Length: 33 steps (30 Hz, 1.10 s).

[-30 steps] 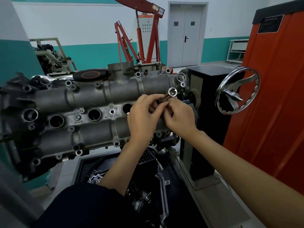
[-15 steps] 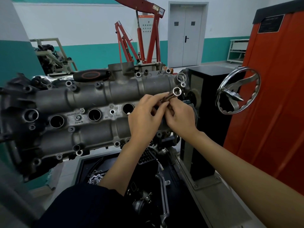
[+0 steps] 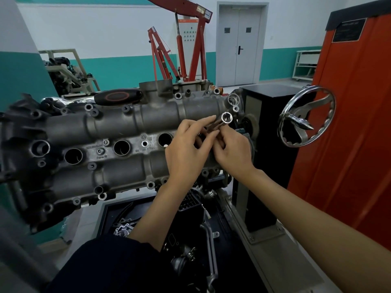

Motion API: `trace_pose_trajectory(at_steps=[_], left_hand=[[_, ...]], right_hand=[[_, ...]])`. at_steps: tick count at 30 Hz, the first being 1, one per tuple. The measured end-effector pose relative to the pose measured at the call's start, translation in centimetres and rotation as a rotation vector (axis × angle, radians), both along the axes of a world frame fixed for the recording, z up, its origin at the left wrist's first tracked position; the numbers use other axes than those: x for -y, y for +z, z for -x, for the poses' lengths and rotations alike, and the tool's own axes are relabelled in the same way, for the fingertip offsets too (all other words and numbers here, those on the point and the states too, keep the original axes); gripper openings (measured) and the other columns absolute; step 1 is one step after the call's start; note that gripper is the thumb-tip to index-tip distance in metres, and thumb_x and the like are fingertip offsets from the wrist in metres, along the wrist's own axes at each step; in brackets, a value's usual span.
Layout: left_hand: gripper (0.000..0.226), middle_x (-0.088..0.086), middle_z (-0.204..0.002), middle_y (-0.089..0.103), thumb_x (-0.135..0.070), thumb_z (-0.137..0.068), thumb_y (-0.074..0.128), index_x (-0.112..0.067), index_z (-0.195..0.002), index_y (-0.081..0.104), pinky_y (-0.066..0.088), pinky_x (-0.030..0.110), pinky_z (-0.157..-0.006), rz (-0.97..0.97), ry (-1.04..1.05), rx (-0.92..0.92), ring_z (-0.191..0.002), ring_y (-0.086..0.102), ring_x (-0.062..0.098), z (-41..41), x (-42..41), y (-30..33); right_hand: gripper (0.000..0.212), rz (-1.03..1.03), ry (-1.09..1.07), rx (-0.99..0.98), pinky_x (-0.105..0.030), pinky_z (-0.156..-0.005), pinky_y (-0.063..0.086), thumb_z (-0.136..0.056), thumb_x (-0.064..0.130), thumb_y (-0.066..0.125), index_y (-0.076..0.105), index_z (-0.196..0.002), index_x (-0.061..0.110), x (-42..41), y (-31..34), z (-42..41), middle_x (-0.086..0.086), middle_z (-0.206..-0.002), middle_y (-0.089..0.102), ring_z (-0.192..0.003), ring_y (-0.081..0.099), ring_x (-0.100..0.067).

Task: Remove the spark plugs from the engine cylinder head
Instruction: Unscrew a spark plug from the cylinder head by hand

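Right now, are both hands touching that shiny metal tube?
Touching. The head view shows the left hand and right hand pinching the socket tube between their fingertips.

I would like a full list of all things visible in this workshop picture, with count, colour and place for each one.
cylinder head: one, grey metal, left and centre, on a stand
spark plug wells: three seen open, dark, in a row along the head's middle; a fourth may be behind the hands
socket: one, silver, open end toward the camera, in front of the head's right end
handwheel: one, chrome, right of the head
cabinet: one, orange, far right
engine crane: one, red, behind the head
double door: one, grey, back wall
left hand: one, fingers on the socket
right hand: one, holds the socket from below
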State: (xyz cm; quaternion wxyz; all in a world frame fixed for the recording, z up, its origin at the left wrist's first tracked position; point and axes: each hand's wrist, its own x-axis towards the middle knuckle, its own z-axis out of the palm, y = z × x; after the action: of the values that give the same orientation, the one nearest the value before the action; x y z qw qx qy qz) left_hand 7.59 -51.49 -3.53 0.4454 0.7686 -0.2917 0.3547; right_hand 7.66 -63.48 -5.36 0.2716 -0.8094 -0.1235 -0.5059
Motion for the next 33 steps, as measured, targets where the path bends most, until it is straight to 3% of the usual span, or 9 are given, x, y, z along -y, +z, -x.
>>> trace_pose_trajectory(at_steps=[6, 10, 12, 15, 19, 25, 28, 30, 33], left_hand=[[0.018, -0.016, -0.079, 0.05, -0.027, -0.082, 0.07, -0.042, -0.088, 0.062, 0.04, 0.008, -0.06, 0.096, -0.057, -0.052, -0.073, 0.053, -0.003, -0.02, -0.08, 0.12], [0.033, -0.014, -0.073, 0.05, -0.03, -0.076, 0.074, -0.044, -0.069, 0.044, 0.036, 0.006, -0.057, 0.152, 0.005, -0.08, -0.069, 0.05, -0.006, 0.11, 0.33, 0.2], [0.029, -0.013, -0.075, 0.053, -0.034, -0.075, 0.073, -0.041, -0.071, 0.045, 0.037, 0.007, -0.056, 0.148, 0.018, -0.079, -0.068, 0.052, -0.004, 0.13, 0.37, 0.14], [0.017, -0.014, -0.082, 0.055, -0.037, -0.078, 0.069, -0.041, -0.085, 0.055, 0.038, 0.008, -0.057, 0.105, 0.001, -0.049, -0.068, 0.054, 0.0, 0.08, 0.26, 0.07], [0.022, -0.021, -0.086, 0.049, -0.029, -0.085, 0.066, -0.035, -0.106, 0.066, 0.041, 0.009, -0.06, 0.056, -0.012, -0.006, -0.074, 0.053, 0.001, -0.05, 0.03, -0.05], [0.024, -0.013, -0.08, 0.052, -0.026, -0.08, 0.072, -0.045, -0.083, 0.057, 0.04, 0.008, -0.059, 0.154, -0.037, -0.053, -0.072, 0.053, 0.0, 0.0, 0.15, 0.05], [0.033, -0.013, -0.079, 0.053, -0.029, -0.075, 0.075, -0.045, -0.072, 0.046, 0.039, 0.009, -0.057, 0.166, -0.014, -0.05, -0.069, 0.053, -0.002, 0.16, 0.24, 0.11], [0.031, -0.014, -0.083, 0.055, -0.031, -0.076, 0.075, -0.046, -0.074, 0.047, 0.039, 0.01, -0.056, 0.147, -0.016, -0.047, -0.068, 0.054, 0.001, 0.23, 0.2, 0.13], [0.025, -0.017, -0.089, 0.053, -0.031, -0.079, 0.07, -0.047, -0.091, 0.056, 0.039, 0.008, -0.057, 0.094, -0.026, -0.016, -0.069, 0.056, 0.002, 0.26, 0.03, 0.15]], right_hand=[[0.008, 0.011, 0.003, 0.041, -0.008, -0.047, 0.02, -0.08, 0.026, 0.048, 0.043, -0.074, 0.026, -0.43, 0.23, 0.09, 0.021, -0.056, 0.029, -0.044, 0.031, 0.002], [0.023, -0.058, -0.049, -0.076, -0.013, -0.047, 0.03, -0.08, 0.036, 0.053, 0.057, -0.083, 0.013, -0.18, -0.02, -0.13, 0.015, -0.054, 0.041, -0.049, 0.043, -0.003], [0.022, -0.049, -0.056, -0.072, -0.024, -0.047, 0.033, -0.081, 0.028, 0.054, 0.058, -0.079, 0.006, -0.2, 0.05, -0.1, 0.011, -0.057, 0.045, -0.051, 0.044, -0.009], [0.012, -0.027, -0.032, -0.017, -0.02, -0.044, 0.03, -0.081, 0.015, 0.057, 0.057, -0.074, 0.005, -0.27, 0.2, 0.09, 0.01, -0.06, 0.046, -0.05, 0.042, -0.009], [0.01, 0.025, -0.005, -0.014, -0.026, -0.048, 0.039, -0.085, 0.011, 0.053, 0.062, -0.088, 0.006, -0.12, 0.13, 0.04, -0.005, -0.067, 0.06, -0.056, 0.055, -0.019], [0.017, -0.02, -0.006, -0.012, -0.015, -0.048, 0.025, -0.083, 0.029, 0.046, 0.055, -0.084, 0.015, -0.3, 0.14, 0.14, 0.017, -0.056, 0.038, -0.049, 0.037, 0.001], [0.025, -0.074, -0.017, -0.09, -0.017, -0.048, 0.031, -0.082, 0.037, 0.053, 0.058, -0.088, 0.013, -0.22, -0.03, -0.09, 0.01, -0.057, 0.048, -0.053, 0.045, -0.005], [0.03, -0.076, -0.014, -0.08, -0.021, -0.048, 0.032, -0.083, 0.036, 0.054, 0.059, -0.081, 0.006, -0.15, -0.08, -0.1, 0.003, -0.058, 0.051, -0.052, 0.045, -0.009], [0.02, -0.063, 0.019, -0.018, -0.013, -0.05, 0.034, -0.086, 0.024, 0.056, 0.061, -0.079, 0.006, -0.12, -0.01, 0.03, 0.002, -0.063, 0.057, -0.056, 0.045, -0.005]])
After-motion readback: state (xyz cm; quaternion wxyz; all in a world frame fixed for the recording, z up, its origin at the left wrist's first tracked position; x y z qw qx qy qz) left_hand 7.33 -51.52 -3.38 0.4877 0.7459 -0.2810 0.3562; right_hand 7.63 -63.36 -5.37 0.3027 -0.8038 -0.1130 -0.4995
